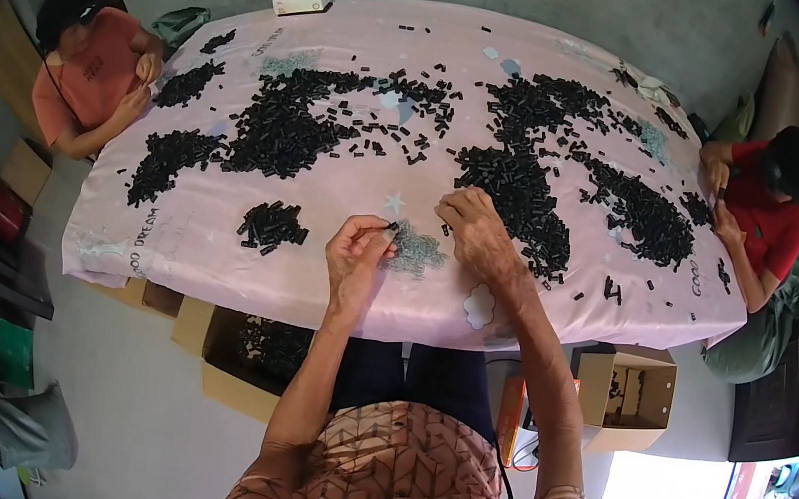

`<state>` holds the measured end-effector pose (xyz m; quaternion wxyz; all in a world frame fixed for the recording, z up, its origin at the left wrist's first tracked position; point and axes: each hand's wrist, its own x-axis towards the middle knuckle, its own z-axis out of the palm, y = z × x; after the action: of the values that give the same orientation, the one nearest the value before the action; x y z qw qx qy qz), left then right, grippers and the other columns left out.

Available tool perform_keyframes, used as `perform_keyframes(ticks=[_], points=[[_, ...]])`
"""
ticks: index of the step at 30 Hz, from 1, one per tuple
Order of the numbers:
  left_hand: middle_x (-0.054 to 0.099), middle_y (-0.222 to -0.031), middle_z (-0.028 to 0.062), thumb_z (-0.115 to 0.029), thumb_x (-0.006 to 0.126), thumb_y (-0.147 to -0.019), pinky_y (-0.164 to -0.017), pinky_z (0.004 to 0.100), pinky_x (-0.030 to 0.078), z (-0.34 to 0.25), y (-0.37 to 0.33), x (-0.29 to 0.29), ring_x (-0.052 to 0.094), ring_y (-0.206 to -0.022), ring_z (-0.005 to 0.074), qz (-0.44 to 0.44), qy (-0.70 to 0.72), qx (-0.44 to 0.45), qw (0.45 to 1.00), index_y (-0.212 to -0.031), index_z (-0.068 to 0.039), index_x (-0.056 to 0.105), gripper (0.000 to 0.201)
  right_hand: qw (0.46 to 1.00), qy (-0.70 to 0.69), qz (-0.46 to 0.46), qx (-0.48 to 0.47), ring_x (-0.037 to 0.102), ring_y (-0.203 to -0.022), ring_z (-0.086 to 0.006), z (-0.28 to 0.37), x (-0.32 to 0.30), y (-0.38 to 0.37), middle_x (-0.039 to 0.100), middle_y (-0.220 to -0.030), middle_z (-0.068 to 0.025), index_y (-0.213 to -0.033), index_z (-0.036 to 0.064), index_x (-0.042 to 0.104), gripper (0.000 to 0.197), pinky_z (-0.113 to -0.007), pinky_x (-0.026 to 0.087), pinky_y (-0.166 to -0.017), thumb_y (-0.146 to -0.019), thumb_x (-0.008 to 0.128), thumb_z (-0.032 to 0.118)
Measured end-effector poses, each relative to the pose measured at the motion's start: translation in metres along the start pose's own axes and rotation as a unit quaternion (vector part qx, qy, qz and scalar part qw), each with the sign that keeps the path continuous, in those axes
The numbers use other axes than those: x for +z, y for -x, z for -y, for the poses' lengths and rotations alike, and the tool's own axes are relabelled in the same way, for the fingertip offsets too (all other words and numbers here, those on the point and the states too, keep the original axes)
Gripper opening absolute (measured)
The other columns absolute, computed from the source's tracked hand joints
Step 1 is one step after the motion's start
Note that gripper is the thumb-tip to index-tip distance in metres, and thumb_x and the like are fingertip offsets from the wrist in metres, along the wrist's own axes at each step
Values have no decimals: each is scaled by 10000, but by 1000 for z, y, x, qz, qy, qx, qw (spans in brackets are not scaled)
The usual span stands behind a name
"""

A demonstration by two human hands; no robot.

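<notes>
A pinch of my left hand holds a small black tubular piece near the table's front middle. Beside those fingertips lies a loose heap of small clear pieces, too small to name. My right hand has its fingers bent together at the left edge of a large pile of black tubular pieces. What sits between its fingertips, if anything, is hidden. Left of my left hand is a smaller heap of black pieces, apart from the rest.
The pink cloth-covered table carries more black piles and a tissue box. One person works at the left end, another at the right. Cardboard boxes stand below the front edge, one to the right.
</notes>
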<state>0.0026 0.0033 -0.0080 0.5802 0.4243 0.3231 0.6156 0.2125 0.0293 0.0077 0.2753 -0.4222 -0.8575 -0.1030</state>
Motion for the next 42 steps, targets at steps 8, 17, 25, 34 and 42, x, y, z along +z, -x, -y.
perform_keyframes(ticks=[8,17,25,34,42], points=[[632,-799,33,8,611,-903,-706,229,503,-3,2,2,596,-725,92,-7,-22,-13,1000,-1026,12,616,123,999,-39,0,-4,557,-998,-291,8,-6,14,597,-1026,-130,-980,-17,630,222,-382,453,-925,-763,638,32],[606,-769,14,-2,619,-902,-698,218,504,-4,1,1,591,-714,86,-14,-28,-21,999,-1033,15,613,132,998,-49,-10,30,542,-1002,-298,21,-13,28,569,-1001,-133,-973,-6,596,242,-381,439,-915,-734,627,25],[624,-781,23,5,619,-896,-672,218,480,-4,1,4,580,-702,87,-13,-41,-21,999,-1019,14,615,123,998,-40,-47,25,526,-922,-275,20,-9,30,544,-933,-118,-892,-1,588,175,-373,433,-818,-731,648,32],[628,-804,30,17,621,-885,-673,211,476,-1,1,3,580,-698,89,-15,-24,-21,999,-1013,12,616,128,998,-11,-54,27,512,-893,-273,20,-11,36,521,-912,-113,-835,5,576,167,-363,431,-807,-688,655,10],[619,-796,28,32,618,-882,-674,218,487,0,1,-1,584,-701,91,-18,-13,-15,1000,-1010,15,621,129,998,19,-2,52,518,-896,-273,25,-36,52,545,-929,-108,-850,3,587,179,-367,442,-808,-684,651,-7]])
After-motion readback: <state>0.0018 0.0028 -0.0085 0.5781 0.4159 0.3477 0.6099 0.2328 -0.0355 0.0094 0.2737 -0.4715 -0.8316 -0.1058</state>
